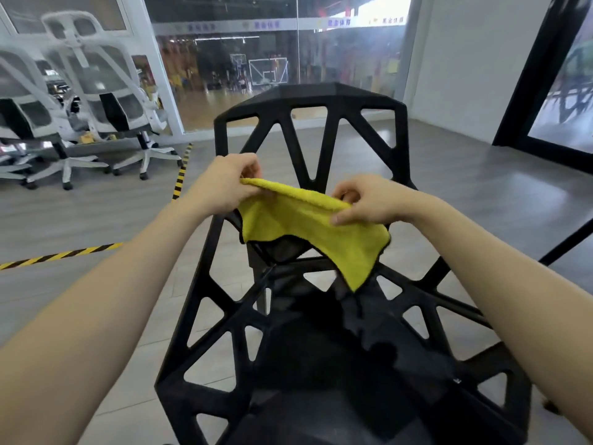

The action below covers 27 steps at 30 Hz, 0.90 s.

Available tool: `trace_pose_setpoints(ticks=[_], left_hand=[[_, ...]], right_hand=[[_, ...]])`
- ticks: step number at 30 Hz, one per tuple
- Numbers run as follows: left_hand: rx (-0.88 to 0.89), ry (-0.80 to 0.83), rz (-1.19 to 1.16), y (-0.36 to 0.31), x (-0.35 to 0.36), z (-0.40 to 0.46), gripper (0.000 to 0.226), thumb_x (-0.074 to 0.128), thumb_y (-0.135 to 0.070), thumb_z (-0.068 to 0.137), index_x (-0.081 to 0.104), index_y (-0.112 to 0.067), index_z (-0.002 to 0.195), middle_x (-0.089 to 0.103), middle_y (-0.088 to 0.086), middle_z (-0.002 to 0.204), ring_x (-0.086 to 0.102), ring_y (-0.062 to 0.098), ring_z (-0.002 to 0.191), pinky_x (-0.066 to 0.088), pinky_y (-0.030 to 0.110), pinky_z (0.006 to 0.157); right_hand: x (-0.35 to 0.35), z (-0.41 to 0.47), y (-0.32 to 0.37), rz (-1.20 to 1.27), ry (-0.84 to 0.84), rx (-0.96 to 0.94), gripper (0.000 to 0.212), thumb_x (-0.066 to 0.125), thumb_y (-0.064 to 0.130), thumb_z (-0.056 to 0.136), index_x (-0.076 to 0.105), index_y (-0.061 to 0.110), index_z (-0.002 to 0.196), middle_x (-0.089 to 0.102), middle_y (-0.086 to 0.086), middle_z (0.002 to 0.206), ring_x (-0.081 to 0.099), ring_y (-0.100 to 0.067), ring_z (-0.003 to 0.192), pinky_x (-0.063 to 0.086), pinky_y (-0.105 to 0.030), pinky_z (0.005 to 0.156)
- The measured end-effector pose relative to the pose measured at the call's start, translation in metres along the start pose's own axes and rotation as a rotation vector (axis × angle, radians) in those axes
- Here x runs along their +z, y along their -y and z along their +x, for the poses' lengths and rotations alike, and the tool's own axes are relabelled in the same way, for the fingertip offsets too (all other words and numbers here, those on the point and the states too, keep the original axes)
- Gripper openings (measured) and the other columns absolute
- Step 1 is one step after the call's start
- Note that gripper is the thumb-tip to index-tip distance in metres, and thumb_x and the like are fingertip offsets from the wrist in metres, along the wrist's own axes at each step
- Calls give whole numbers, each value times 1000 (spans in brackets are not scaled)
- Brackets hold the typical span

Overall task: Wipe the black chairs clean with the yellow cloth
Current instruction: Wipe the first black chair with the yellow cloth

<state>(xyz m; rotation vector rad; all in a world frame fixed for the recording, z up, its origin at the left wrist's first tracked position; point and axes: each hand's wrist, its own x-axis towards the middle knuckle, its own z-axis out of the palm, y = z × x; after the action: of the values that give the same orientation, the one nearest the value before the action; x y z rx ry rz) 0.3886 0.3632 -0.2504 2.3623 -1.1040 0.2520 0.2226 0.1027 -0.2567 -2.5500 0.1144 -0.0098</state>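
Observation:
A black chair (308, 101) with a cut-out triangular frame stands right in front of me, its backrest away from me and its seat below my arms. Above the seat I hold a yellow cloth (298, 226) stretched between both hands. My left hand (224, 184) pinches the cloth's upper left edge. My right hand (369, 200) pinches its upper right edge. The rest of the cloth hangs down in a point over the back of the seat, apart from the chair as far as I can tell.
Two white mesh office chairs (106, 101) stand at the left by a glass wall (288, 53). Yellow-and-black tape (61, 253) runs across the grey floor. A black door frame (539, 75) is at the right, a white wall (465, 59) beside it.

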Motion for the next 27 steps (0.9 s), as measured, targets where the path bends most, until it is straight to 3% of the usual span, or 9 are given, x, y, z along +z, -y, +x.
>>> trace_pose_setpoints(ticks=[2,5,10,13,15,18,22,25,27], left_hand=[[21,57,-16,-2,-8,4,21,91,-27,86,70,-23,89,71,-2,87,65,19,85,51,31,71],[16,150,-90,-4,-21,4,19,94,-27,83,76,-25,89,75,-2,89,67,15,86,55,37,81],[-78,321,-71,10,-44,1,9,88,-33,90,83,-26,92,76,-6,87,66,14,85,51,35,76],[-77,336,66,14,-44,-1,34,69,-51,100,71,-18,92,64,4,85,59,22,83,42,38,69],[-97,308,78,19,-43,-5,44,55,-61,104,64,-19,97,64,4,93,60,26,89,45,40,73],[-187,290,-65,28,-39,-15,79,41,-93,89,72,-25,116,73,-1,116,68,23,108,53,46,98],[-308,176,-302,42,-41,-22,109,36,-108,72,70,-29,139,64,-10,141,55,15,132,38,45,119],[-199,197,-234,60,-49,-25,86,59,-100,72,81,-22,101,70,9,97,60,26,92,48,48,88],[-174,225,-179,61,-51,-27,54,73,-78,80,85,-27,95,75,13,97,66,38,93,55,56,87]], right_hand=[[0,-4,-2,-74,157,60,37,86,47,86,75,28,116,76,9,103,72,-12,96,53,-28,77],[0,-6,-13,-20,95,68,34,82,51,88,77,21,102,79,3,98,74,-15,90,59,-32,79],[1,-10,-32,93,114,104,27,87,23,88,67,19,106,79,-6,98,78,-25,88,62,-31,68],[-6,-6,-36,1,-24,103,18,83,28,93,69,25,104,77,-1,99,75,-21,85,54,-21,57],[-8,-5,-40,-143,-8,118,22,79,41,95,72,20,95,77,-3,84,75,-16,70,52,-23,57],[-9,-5,-47,-68,-45,115,36,78,46,94,74,11,87,76,-2,73,76,-12,65,57,-28,65],[-14,-8,-55,236,-189,30,31,84,49,87,81,18,82,77,-1,79,73,-15,74,60,-34,80],[-17,-8,-64,383,-237,19,45,83,54,82,81,9,87,70,-6,83,63,-16,77,56,-36,85],[-18,-8,-67,419,-232,24,47,82,50,83,79,4,92,70,-7,85,63,-16,79,55,-38,88]])
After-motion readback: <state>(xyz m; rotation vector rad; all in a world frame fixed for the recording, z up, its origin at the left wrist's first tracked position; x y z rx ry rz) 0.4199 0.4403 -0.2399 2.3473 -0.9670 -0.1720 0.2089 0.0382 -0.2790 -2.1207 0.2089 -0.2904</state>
